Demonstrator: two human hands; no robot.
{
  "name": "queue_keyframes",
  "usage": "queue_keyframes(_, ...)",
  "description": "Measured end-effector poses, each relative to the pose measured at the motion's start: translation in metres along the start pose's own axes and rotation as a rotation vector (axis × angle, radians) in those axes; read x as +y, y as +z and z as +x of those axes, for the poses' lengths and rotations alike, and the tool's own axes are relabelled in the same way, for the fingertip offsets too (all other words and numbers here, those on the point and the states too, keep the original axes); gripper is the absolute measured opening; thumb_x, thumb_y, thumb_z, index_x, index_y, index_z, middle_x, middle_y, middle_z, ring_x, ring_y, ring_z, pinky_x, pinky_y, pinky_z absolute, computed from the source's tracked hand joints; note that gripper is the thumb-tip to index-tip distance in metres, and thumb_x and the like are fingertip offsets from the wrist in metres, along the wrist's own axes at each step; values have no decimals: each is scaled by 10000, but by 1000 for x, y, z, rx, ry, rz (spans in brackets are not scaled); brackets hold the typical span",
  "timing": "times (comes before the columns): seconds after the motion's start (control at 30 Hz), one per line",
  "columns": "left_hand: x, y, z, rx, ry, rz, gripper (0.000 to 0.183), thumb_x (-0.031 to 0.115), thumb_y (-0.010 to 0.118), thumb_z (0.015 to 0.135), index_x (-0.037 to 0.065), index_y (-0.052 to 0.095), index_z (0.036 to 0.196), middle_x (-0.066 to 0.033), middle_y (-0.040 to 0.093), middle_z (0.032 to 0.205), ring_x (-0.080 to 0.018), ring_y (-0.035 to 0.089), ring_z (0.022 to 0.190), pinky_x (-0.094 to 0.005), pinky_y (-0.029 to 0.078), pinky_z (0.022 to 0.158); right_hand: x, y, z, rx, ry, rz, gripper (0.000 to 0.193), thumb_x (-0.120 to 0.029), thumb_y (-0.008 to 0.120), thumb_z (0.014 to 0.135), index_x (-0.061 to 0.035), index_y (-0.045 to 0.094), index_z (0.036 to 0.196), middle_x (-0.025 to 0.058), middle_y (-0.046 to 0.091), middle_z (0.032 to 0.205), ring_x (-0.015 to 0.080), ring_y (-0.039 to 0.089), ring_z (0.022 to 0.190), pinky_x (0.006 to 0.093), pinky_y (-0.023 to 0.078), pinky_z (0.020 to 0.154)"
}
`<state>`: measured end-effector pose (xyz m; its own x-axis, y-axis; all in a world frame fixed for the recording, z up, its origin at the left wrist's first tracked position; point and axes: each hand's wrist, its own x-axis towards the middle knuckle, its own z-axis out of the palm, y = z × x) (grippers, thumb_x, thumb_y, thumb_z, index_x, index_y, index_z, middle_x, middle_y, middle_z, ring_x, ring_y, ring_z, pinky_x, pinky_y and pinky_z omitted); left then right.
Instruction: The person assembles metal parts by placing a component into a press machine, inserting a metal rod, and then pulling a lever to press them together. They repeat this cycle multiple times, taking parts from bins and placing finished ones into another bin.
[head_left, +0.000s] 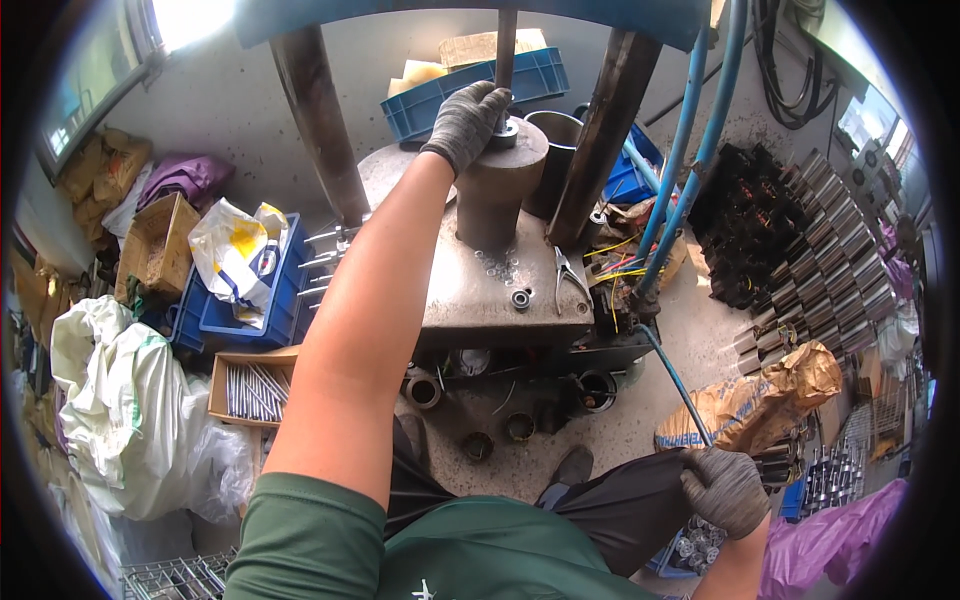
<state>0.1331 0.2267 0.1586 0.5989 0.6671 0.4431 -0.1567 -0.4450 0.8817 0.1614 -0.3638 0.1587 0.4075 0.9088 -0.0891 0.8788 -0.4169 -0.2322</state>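
My left hand (468,127), in a grey work glove, reaches forward to the foot of the upright press ram (507,50). Its fingers are closed there, but what they pinch is hidden. Just beside them a dark metal ring (507,132) sits on top of a thick steel cylinder (487,205). My right hand (728,490), also gloved, is wrapped round the end of a long blue lever (675,385) at the lower right. On the press bed (455,295) lie a small bearing (520,299), a pair of pliers (571,277) and several small rings (497,265).
Two dark posts (318,120) flank the press, with blue hoses (690,140) on the right. Stacked metal tubes (825,255) and a brown paper sack (757,400) stand right. Left are a box of metal pins (252,390), a blue crate (245,325) and a white sack (120,400).
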Motion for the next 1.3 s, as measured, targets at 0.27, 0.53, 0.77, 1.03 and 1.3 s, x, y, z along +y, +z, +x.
queue_keyframes(0.27,2,0,0,6,-5,22,252,275,641,1061,33,708,1075,-26,681,874,-121,613,796,-262,523,791,1,-6,-1,-114,9,-92,245,-119,713,870,-5,746,1085,207,740,928,397,722,867,478,579,811)
queue_keyframes(0.53,8,12,-9,43,30,-185,312,254,637,1045,11,685,1235,-71,728,962,-147,660,854,-308,539,828,21,-40,54,735,-92,-86,277,-26,684,943,15,686,1217,192,725,1024,340,724,929,424,576,845)
queue_keyframes(0.77,5,6,-10,31,8,-82,338,243,646,1070,43,639,1343,-31,699,1014,-117,652,910,-259,548,871,37,-108,169,939,-199,23,211,-95,698,1001,51,723,1152,161,753,1042,244,735,943,335,590,865)
queue_keyframes(1.03,20,6,-12,4,-32,-134,249,174,642,1066,49,662,1280,-33,711,1021,-118,642,921,-266,540,853,43,-130,209,874,-30,-170,273,-253,683,980,-36,742,1134,177,747,1026,346,734,933,420,584,840)
queue_keyframes(1.3,24,36,-73,52,397,-126,357,50,748,990,56,614,1321,-12,677,1156,-117,620,1008,-276,520,923,39,-119,178,929,-135,-134,222,-177,700,970,9,729,1087,178,738,956,338,735,861,405,585,779)
